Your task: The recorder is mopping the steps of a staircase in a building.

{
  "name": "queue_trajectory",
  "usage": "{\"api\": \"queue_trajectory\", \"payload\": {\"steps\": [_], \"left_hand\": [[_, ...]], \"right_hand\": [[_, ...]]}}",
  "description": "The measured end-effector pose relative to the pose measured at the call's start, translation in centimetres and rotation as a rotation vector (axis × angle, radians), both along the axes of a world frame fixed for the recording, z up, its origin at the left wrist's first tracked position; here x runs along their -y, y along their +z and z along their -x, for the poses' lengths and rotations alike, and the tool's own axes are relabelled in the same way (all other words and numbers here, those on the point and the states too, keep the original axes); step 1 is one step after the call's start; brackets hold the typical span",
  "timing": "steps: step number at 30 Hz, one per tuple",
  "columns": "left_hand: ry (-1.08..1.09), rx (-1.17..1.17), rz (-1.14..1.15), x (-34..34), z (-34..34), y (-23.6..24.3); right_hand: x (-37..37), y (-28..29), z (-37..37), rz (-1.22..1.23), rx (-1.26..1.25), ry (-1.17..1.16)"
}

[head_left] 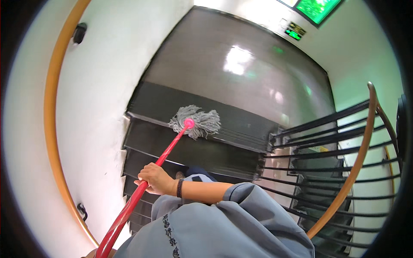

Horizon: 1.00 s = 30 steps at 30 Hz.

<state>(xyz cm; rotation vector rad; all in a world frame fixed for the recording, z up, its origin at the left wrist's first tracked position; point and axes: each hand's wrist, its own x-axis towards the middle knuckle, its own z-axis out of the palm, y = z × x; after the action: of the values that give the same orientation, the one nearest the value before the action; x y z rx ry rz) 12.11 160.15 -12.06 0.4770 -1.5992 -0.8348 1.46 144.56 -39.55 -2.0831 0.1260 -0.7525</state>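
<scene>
My right hand point(154, 178), a dark beaded bracelet at its wrist, is closed around the red pole point(131, 202) of a mop, which runs from the lower left up toward the middle of the view. Its grey string head point(202, 122), with a pink socket point(189, 124), rests spread over the edge of a dark step point(232, 139) at the top of the flight below me. A small part of my left hand point(110, 253) shows beside the pole at the bottom edge; its fingers are hidden.
A wooden handrail point(53, 107) follows the white wall on the left. A railing of black bars with a wooden top rail point(352, 176) borders the right, with lower stairs beyond. The grey landing point(193, 56) lies ahead, below a window point(314, 8) and green exit sign point(293, 33).
</scene>
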Motion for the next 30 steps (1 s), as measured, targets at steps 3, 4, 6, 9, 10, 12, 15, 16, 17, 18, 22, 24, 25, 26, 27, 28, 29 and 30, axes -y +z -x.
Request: {"api": "queue_trajectory", "payload": {"steps": [3,4,6,9,10,12,15,16,17,18,22,24,25,26,27,28,29,30], "left_hand": [[0.103,0.072,-0.015,0.2,1.6,-0.3],[0.132,0.092,-0.021,0.3,2.1,-0.4],[0.181,0.130,-0.035,0.7,3.4,-0.9],[0.228,0.185,-0.052,1.8,5.1,-1.4],[0.231,0.197,-0.056,2.2,5.5,-1.8],[0.241,0.227,-0.066,3.2,7.1,-2.2],[0.286,0.281,-0.075,2.6,10.9,-1.2],[0.262,0.196,-0.013,2.7,11.7,-1.3],[0.247,0.109,0.043,2.8,12.4,-1.3],[0.007,0.131,0.015,0.9,10.6,-1.4],[0.031,-0.125,0.112,-0.4,10.5,-2.6],[-0.010,-0.232,0.051,-1.2,10.4,-3.6],[-0.012,-0.319,0.037,-0.2,10.8,-4.3],[-0.042,-0.343,-0.014,1.4,10.5,-6.0],[-0.066,-0.357,-0.068,2.8,10.7,-7.3],[0.091,-0.422,-0.163,2.9,11.9,-9.0],[0.237,-0.489,-0.256,3.4,13.5,-11.3],[0.283,-0.461,-0.273,4.9,15.1,-13.2]], "right_hand": [[-0.9,0.4,-1.7,0.000,0.004,0.218],[-1.0,0.1,-2.2,0.017,-0.014,0.299],[-0.7,-0.6,-2.6,0.021,-0.064,0.456],[0.6,-2.2,-2.1,-0.010,-0.162,0.617],[0.9,-3.8,-1.7,-0.049,-0.187,0.594],[1.5,-8.0,-0.5,-0.061,-0.087,0.404],[1.2,-8.1,2.3,-0.053,-0.072,0.291],[1.3,-7.9,3.7,-0.019,-0.116,0.237],[1.0,-7.8,4.9,-0.027,-0.118,0.234],[0.6,-7.6,6.2,-0.032,-0.165,0.232],[-0.2,-7.0,12.4,-0.067,-0.253,0.165],[-0.3,-6.6,15.9,-0.082,-0.251,0.097],[-0.1,-7.1,18.0,-0.109,-0.278,0.069],[0.5,-7.6,20.3,-0.121,-0.312,-0.029],[0.9,-9.6,22.6,-0.099,-0.343,-0.094],[1.7,-9.1,24.7,-0.158,-0.480,-0.132],[2.3,-9.8,26.9,-0.183,-0.473,-0.221],[2.7,-11.7,29.1,-0.138,-0.464,-0.300]]}}
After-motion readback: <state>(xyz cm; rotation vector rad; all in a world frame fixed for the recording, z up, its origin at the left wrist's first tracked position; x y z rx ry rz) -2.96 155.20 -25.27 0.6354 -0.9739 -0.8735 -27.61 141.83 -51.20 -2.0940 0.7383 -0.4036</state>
